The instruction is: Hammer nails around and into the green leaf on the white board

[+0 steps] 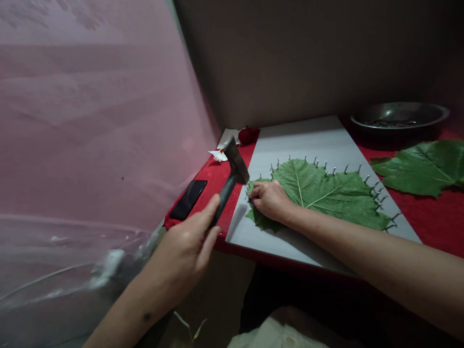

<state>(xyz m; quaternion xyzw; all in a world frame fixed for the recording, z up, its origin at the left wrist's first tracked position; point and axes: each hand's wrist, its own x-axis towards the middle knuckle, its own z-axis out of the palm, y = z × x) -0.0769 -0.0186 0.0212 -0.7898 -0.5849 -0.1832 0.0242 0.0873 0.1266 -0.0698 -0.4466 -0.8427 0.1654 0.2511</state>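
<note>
Your left hand (183, 244) grips the hammer (237, 163); a stray swing could strike your right hand (271, 198), grip unclear, on the leaf (322, 191)

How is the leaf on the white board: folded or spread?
Spread: the leaf lies broad, veins showing, with nails along its far edge.

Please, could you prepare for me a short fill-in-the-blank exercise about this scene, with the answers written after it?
1. The left hand grips a ____ by its handle.
2. In the picture, the right hand is at the ____ end of the leaf edged with nails.
3. The cloth under the board is ____ in colour.
4. In the picture, the metal bowl stands to the ____ of the board.

Missing words: hammer; left; red; right.
</note>
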